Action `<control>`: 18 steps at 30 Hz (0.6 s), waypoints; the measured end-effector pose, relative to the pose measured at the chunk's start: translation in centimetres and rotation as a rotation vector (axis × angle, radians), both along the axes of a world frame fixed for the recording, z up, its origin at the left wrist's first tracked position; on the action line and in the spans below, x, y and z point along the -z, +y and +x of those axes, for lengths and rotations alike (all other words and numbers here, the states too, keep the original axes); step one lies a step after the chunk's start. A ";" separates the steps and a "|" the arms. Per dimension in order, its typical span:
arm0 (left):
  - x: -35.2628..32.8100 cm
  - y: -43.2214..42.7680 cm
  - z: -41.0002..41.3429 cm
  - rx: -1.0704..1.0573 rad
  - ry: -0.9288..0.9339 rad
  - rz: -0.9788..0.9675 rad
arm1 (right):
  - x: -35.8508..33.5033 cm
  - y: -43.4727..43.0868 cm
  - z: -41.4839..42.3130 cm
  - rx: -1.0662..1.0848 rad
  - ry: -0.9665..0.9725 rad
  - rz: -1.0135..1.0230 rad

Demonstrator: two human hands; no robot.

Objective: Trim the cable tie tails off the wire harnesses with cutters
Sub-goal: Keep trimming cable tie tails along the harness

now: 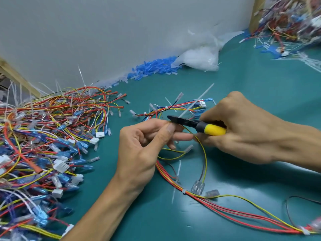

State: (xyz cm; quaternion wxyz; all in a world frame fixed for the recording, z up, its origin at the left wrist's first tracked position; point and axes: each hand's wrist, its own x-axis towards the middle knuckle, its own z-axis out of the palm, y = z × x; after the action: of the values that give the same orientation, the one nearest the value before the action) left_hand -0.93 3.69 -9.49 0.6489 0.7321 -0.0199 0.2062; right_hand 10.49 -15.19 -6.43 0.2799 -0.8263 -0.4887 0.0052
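1. Near edge: a wire harness of red and yellow wires lies on the teal bench mat. An untrimmed white cable tie tail stands up from its bundle.
2. Left hand: thumb and forefinger pinch the harness wires right at the cutter tip. The other fingers are curled beneath.
3. Right hand: fingers are wrapped tight round the yellow-and-grey handle of the black-bladed cutters, tip pointing left. Blade gap: cannot tell.
4. Just beyond the blades, a long white cable tie tail slants up from the harness's far branch.
5. Left: a large tangled pile of multicoloured harnesses.
6. Far: blue and clear plastic sleeves lie along the grey wall, beside a crumpled clear plastic bag. A second harness heap is at far right, blurred.
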 end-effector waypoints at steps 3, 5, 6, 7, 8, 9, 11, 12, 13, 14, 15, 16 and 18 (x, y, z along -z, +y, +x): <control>-0.2 -0.1 0.0 0.009 -0.030 0.002 | -0.1 -0.1 -0.4 0.003 0.062 0.034; -0.3 -0.2 -0.1 0.009 -0.034 -0.002 | -0.1 0.0 -0.5 0.005 0.048 0.046; -0.3 -0.1 -0.1 0.002 -0.029 -0.009 | -0.1 0.1 -0.4 0.003 0.031 0.041; -0.4 -0.1 -0.1 -0.007 -0.024 -0.019 | -0.2 0.2 -0.3 0.001 0.008 0.028; -0.3 -0.1 -0.1 -0.014 -0.022 -0.028 | -0.2 0.3 0.0 -0.002 -0.019 0.013; -0.3 0.0 0.0 -0.018 -0.024 -0.034 | -0.3 0.2 0.3 -0.006 -0.043 0.003; -0.1 0.0 0.0 -0.022 -0.034 -0.033 | -0.2 0.0 0.8 -0.028 -0.066 0.007; 0.0 0.0 0.0 -0.021 -0.041 -0.029 | -0.1 0.0 1.0 -0.040 -0.073 0.014; 0.1 0.0 0.2 -0.018 -0.045 -0.024 | 0.1 -0.1 1.2 -0.051 -0.080 0.016; 0.2 0.0 0.2 -0.014 -0.046 -0.019 | 0.3 -0.1 1.4 -0.058 -0.087 0.014; 0.2 0.0 0.3 -0.011 -0.048 -0.017 | 0.4 0.0 1.5 -0.062 -0.094 0.014; 0.2 0.0 0.3 -0.011 -0.050 -0.017 | 0.5 0.0 1.5 -0.065 -0.100 0.017; 0.2 -0.1 0.3 -0.015 -0.052 -0.012 | 0.6 -0.1 1.5 -0.068 -0.113 0.020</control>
State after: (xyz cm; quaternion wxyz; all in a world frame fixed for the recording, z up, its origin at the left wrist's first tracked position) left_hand -0.66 3.60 -9.73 0.6512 0.7227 -0.0300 0.2298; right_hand 11.97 -15.29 -7.00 0.2596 -0.8054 -0.5316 -0.0367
